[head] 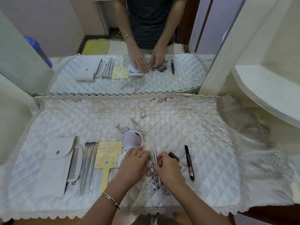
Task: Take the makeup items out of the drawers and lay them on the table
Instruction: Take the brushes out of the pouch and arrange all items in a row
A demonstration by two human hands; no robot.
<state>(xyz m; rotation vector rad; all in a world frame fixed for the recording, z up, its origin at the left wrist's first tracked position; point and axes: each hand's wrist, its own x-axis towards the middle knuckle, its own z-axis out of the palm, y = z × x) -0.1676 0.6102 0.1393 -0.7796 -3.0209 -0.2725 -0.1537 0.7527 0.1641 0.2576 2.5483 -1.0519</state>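
Both my hands meet over the middle of the quilted white cloth [203,143] on the table. My right hand [168,169] pinches a thin silver pencil-like stick [155,155] that points away from me. My left hand [133,163] rests fingers-down beside it, with a thin silver piece at its fingertips; whether it grips that piece is unclear. A round compact mirror [132,140] stands open just beyond my left hand. A small brown tube [174,156] lies behind my right hand. A black and brown pen-shaped liner [189,162] lies to the right.
On the left lie a white snap pouch [53,163], a comb [73,166], several silver brushes [88,166] and a yellow paddle-shaped hand mirror [108,157]. A wall mirror [113,70] stands behind the table. A white curved shelf [267,98] juts in at right.
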